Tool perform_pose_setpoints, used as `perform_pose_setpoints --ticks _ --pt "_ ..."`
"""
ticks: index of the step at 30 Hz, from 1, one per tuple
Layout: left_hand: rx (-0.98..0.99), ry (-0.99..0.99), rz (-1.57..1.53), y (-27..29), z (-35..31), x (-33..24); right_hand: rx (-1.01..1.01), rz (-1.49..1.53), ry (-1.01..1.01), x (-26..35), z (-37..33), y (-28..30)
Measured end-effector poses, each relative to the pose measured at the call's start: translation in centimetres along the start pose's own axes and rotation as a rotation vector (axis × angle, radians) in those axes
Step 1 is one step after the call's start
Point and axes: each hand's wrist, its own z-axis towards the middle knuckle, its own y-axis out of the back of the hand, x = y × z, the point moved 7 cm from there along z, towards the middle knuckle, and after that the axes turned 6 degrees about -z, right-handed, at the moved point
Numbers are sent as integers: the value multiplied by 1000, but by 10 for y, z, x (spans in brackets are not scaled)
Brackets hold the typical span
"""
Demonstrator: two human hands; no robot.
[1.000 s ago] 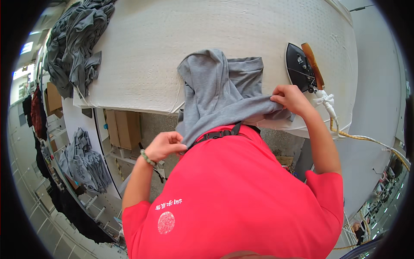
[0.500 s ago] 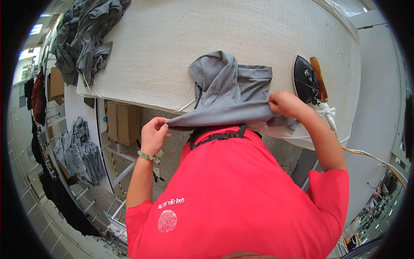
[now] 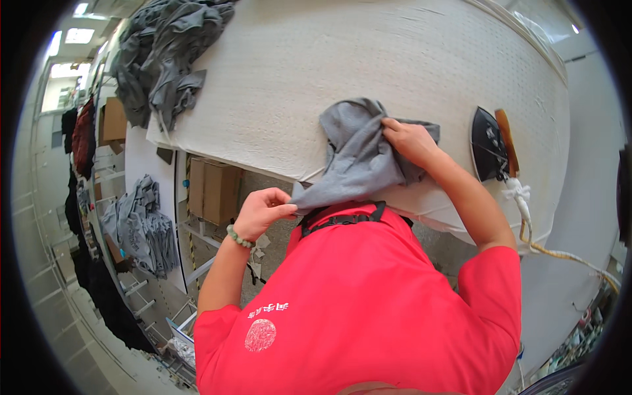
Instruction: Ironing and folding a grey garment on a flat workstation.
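One gray garment [image 3: 362, 161] lies bunched at the near edge of the tabletop [image 3: 283, 85], partly over that edge & up close to the wearer's waist. L hand [image 3: 263, 210] has thumb & fingers pinched on its lower left end, out past the edge; R hand [image 3: 411, 141] has its fingers closed on a fold near the top, over the tabletop. Cloth looks light, soft & limp, prob. a knit: it should drape & crease w/ any pull, not break, & prob. won't slip much in bare fingers. Best hold, I'd say, is a pinch at two far-apart edges or seams, kept taut btwn hands; a mid-cloth grab would likely just bunch it. Count: 1 garment in hand, 2 hands, 1 iron [image 3: 488, 145] near the tabletop's right edge, w/ 1 brown handle [image 3: 507, 141] & 1 cord [image 3: 566, 255] running off past the near right corner. Also 2 gray heaps: 1 big heap [image 3: 174, 49] along the tabletop's left edge, 1 smaller heap [image 3: 141, 227] off the tabletop, beyond its near left corner; no. of pcs in each can't be told, too tangled & blurred. 1 bracelet [image 3: 239, 237] on L wrist.
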Motion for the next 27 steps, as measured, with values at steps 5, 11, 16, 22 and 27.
perform_pose_setpoints --ticks 5,11,16,22,27 --pt "82 -99 358 25 32 -83 -180 118 -218 -23 3 49" --pt "112 -805 673 39 58 -292 -623 -53 -633 5 -19 272" --pt "-48 -1605 1247 31 46 -406 -530 -436 -696 84 -22 339" --pt "-273 -1651 1594 36 101 -464 -531 -260 -943 130 -12 319" --pt "-257 -1841 1535 39 112 -468 -676 -60 -1112 154 -36 303"
